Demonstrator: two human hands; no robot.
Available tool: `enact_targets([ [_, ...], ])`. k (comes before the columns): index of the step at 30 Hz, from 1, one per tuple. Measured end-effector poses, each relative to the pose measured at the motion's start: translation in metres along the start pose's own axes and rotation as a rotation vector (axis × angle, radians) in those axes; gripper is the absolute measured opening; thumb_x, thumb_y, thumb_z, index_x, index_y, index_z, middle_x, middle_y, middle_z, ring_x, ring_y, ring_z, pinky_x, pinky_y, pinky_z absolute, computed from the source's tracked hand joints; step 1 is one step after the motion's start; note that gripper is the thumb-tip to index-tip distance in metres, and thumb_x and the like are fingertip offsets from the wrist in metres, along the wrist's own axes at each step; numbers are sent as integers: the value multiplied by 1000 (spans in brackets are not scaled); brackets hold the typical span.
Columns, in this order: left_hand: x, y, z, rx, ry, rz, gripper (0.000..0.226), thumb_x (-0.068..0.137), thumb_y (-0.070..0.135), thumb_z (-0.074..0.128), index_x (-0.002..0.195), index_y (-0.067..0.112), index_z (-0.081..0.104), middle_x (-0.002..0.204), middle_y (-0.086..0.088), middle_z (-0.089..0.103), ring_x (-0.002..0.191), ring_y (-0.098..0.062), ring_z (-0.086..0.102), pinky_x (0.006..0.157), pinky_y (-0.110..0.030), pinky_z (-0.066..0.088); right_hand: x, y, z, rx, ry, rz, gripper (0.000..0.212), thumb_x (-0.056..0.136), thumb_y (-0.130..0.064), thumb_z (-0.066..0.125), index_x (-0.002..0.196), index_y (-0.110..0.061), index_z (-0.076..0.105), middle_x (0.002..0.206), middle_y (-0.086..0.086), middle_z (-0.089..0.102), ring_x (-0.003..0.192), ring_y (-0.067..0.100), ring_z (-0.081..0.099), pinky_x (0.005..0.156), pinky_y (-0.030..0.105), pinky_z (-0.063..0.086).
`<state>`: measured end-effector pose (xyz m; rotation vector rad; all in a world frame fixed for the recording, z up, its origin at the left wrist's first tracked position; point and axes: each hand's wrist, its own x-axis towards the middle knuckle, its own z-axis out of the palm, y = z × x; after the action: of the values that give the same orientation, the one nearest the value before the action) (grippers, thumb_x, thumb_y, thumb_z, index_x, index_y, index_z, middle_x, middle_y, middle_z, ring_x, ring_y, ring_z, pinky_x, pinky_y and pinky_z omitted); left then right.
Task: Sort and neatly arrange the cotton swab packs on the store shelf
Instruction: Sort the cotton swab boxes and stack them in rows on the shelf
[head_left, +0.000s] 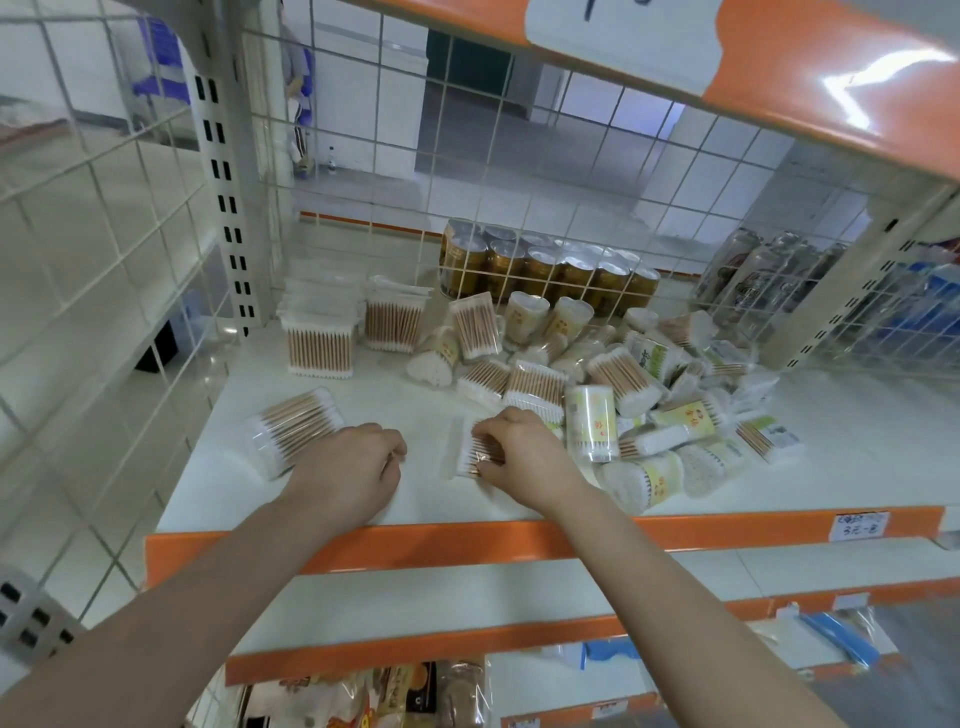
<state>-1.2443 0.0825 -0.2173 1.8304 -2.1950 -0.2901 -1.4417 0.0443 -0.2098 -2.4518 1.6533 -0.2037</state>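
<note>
Here, right hand (519, 452) gripping a flat swab pack (470, 449) on the shelf (779, 483), left hand (353, 467) curled beside a round pack (291, 431)

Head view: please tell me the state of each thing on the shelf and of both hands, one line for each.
Left hand: curled shut, empty, resting on the shelf.
Right hand: fingers closed on a flat swab pack.
Clear swab pack: lying on its side, left of the hands.
Two upright packs: standing in a row at the back left.
Mixed pile: unsorted, tumbled packs.
Cans: upright behind the wire grid.
</note>
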Motion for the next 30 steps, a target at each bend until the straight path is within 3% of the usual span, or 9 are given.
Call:
enact_targets([
  [3, -2, -5, 0, -2, 0, -21, 29, 93, 23, 41, 116, 28, 58, 116, 7, 59, 108, -13, 55, 84, -28, 46, 10, -4, 2, -31, -31, -4, 39, 81, -18, 60, 119, -9, 58, 115, 10, 54, 110, 27, 45, 94, 32, 37],
  [6, -3, -9, -2, -3, 4, -32, 28, 93, 24, 42, 115, 28, 58, 115, 7, 59, 109, -13, 55, 83, -28, 46, 18, -5, 2, -76, -104, -11, 33, 78, -25, 63, 105, -8, 58, 107, 10, 54, 107, 29, 47, 89, 33, 39],
  [12, -1, -14, -3, -3, 1, -39, 28, 93, 24, 41, 116, 28, 58, 115, 7, 59, 107, -14, 55, 84, -30, 47, 23, -8, -4, -109, -197, 10, 69, 78, -38, 69, 135, -12, 42, 130, 12, 48, 120, 29, 41, 99, 34, 35],
  [18, 1, -15, -1, -7, 8, -27, 28, 93, 24, 42, 115, 28, 59, 115, 8, 59, 107, -14, 56, 84, -29, 47, 28, -7, -4, -109, -205, -9, 71, 75, -39, 71, 137, -18, 41, 122, 10, 52, 116, 28, 45, 95, 35, 41],
  [24, 4, -14, 0, -14, 6, -23, 28, 93, 24, 42, 115, 29, 59, 117, 8, 59, 108, -14, 56, 85, -29, 46, 27, -5, -12, 24, -173, -42, 46, 79, -34, 66, 123, -23, 57, 96, 0, 49, 99, 21, 53, 78, 26, 40],
  [30, 8, -11, 3, -16, -3, -20, 28, 93, 25, 41, 116, 29, 58, 117, 10, 59, 107, -13, 56, 84, -27, 46, 26, 0, -23, -12, -73, -93, 32, 87, -21, 57, 118, -14, 60, 103, 7, 56, 95, 24, 54, 71, 26, 37],
])
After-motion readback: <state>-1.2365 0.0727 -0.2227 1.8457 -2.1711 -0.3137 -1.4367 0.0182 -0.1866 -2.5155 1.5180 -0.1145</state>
